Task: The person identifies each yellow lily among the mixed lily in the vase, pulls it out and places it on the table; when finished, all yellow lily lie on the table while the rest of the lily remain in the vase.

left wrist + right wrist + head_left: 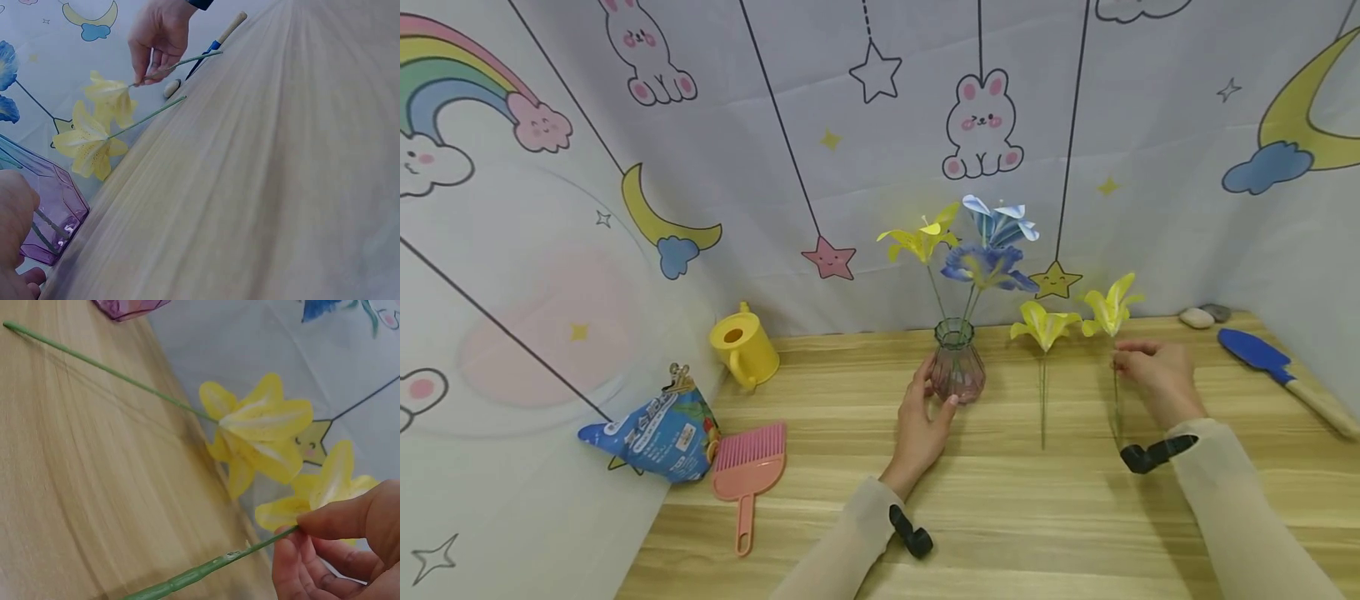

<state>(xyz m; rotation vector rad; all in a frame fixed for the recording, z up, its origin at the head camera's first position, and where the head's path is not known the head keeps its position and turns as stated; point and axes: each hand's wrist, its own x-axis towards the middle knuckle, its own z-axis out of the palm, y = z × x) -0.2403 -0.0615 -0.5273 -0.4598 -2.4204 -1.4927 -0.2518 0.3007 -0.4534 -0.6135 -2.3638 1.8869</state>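
Note:
My left hand [922, 425] holds the lower side of a ribbed glass vase [958, 375], green at the neck and purple below, with the thumb in front. In it stand a yellow lily [922, 240], a pale blue flower [997, 223] and a darker blue flower [985, 267]. To the right, my right hand [1157, 379] pinches the green stem [269, 540] of another yellow lily [1111, 307] between thumb and fingers, just below the bloom. Between the hands lies a further yellow lily [1045, 325], its stem pointing toward me.
At the left are a yellow watering can [756, 350], a blue bag [673, 437] clipped at the top, and a pink dustpan with a brush [751, 462]. Pebbles [1197, 317] and a blue trowel [1255, 350] with a wooden handle lie at the right. A printed cloth [880, 150] hangs along the table's back edge.

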